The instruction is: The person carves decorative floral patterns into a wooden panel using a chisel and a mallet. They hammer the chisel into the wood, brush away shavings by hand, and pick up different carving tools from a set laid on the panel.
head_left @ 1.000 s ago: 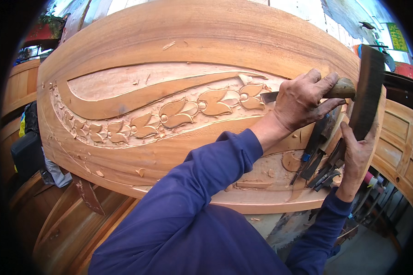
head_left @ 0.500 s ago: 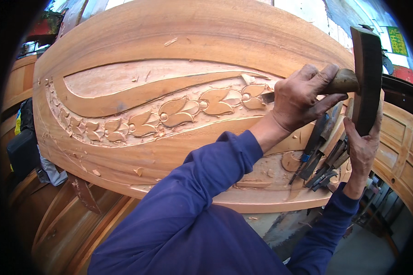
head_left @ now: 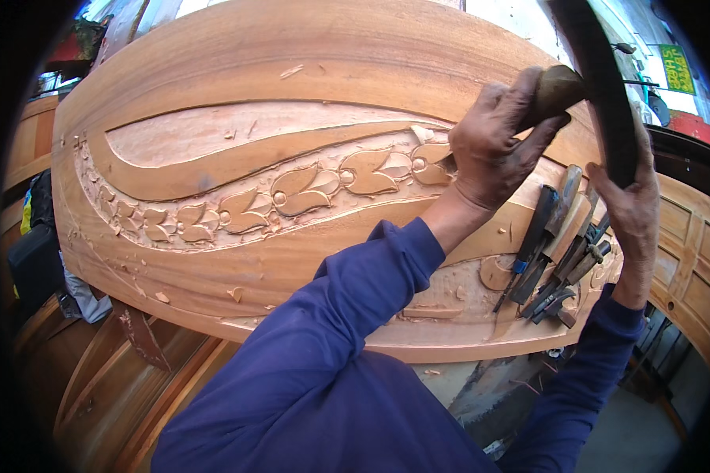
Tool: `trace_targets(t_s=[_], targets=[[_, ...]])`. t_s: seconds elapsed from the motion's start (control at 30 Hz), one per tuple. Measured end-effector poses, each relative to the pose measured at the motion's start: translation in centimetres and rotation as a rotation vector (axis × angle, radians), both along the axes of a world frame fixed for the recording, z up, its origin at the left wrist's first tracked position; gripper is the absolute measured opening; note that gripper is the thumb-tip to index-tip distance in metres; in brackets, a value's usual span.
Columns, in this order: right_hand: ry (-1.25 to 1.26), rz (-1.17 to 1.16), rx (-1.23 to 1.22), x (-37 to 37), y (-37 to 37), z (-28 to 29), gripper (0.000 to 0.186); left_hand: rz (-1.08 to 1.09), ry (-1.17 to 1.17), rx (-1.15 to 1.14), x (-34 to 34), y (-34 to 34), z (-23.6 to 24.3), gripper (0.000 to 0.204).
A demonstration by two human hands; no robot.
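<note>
My left hand (head_left: 493, 146) is wrapped round a wood carving chisel (head_left: 558, 91), whose thick wooden handle rises above the fist. The chisel's blade tip shows just left of the fist, at the right end of a carved row of tulip-like flowers (head_left: 304, 191). This row runs across a large curved wooden panel (head_left: 308, 63). My right hand (head_left: 633, 209) grips a dark wooden mallet (head_left: 606, 98), slightly blurred. The mallet's long face stands by the butt of the chisel handle; whether they touch I cannot tell.
Several more chisels (head_left: 560, 229) lie bundled on the panel's right part, below my hands. Wood shavings (head_left: 237, 293) are scattered over the panel. Panelled wooden doors (head_left: 686, 252) stand at the right. A dark bag (head_left: 35, 260) sits by the panel's left edge.
My left hand and the chisel have shifted slightly up and left, the handle tilting steeper. My right hand has raised the mallet and its head now leans left. More of the chisel bundle shows.
</note>
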State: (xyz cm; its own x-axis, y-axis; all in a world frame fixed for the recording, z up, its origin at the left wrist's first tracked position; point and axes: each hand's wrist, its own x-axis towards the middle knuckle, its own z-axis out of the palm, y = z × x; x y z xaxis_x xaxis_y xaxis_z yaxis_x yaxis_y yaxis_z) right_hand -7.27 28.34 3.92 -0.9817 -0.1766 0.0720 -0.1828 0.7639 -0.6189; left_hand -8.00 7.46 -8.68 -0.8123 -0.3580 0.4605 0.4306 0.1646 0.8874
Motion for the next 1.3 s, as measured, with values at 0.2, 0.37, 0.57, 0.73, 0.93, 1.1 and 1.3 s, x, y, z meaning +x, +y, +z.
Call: trace_targets(t_s=[0.2,0.37,0.57,0.73,0.93,1.1,1.3], targets=[[0.049,0.079,-0.046,-0.5,-1.9,0.8,0.086,0.005,0.085,0.168,-0.3,-0.6,0.5,0.062],[0.208,-0.136,0.031,4.7,-0.5,0.7,0.08,-0.194,0.307,0.059,4.6,-5.3,5.3,0.069],[0.124,-0.634,-0.213,13.1,0.5,0.2,0.073,-0.782,0.153,-0.333,8.2,-2.4,4.8,0.062],[0.143,-0.791,-0.164,19.4,0.2,-0.3,0.075,-0.825,0.163,-0.387,4.6,1.2,1.1,0.064],[0.127,-0.952,-0.37,22.5,1.2,-2.2,0.072,-0.735,0.136,-0.483,3.7,2.2,0.1,0.057],[0.087,-0.877,-0.382,22.0,1.4,-2.2,0.08,-0.663,0.155,-0.485,3.3,2.5,-0.8,0.056],[0.103,-0.892,-0.36,20.7,0.7,-2.3,0.078,-0.649,0.152,-0.489,3.2,2.3,-0.6,0.057]])
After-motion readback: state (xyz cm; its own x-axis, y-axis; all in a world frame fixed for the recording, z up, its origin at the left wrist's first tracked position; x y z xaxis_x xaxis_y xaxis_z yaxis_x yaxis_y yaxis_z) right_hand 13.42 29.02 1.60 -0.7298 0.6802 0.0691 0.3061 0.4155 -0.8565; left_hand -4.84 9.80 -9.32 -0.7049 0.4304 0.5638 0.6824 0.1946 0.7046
